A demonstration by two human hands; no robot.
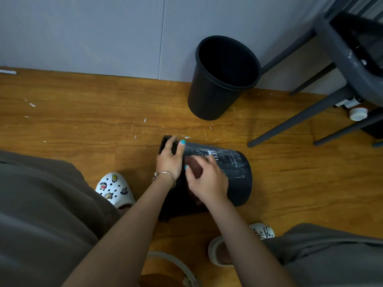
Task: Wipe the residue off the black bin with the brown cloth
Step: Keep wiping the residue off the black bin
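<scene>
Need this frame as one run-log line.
phase: wiping | left hand: grips rim of tipped black plastic bin | right hand: presses brown cloth on bin side | whitish residue: remains

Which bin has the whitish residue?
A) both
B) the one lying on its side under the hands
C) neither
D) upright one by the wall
B: the black bin on its side shows whitish smears across its printed wall, with the left hand gripping its rim end and the right hand pressing the brown cloth on it; the upright bin by the wall looks plain black.
</scene>
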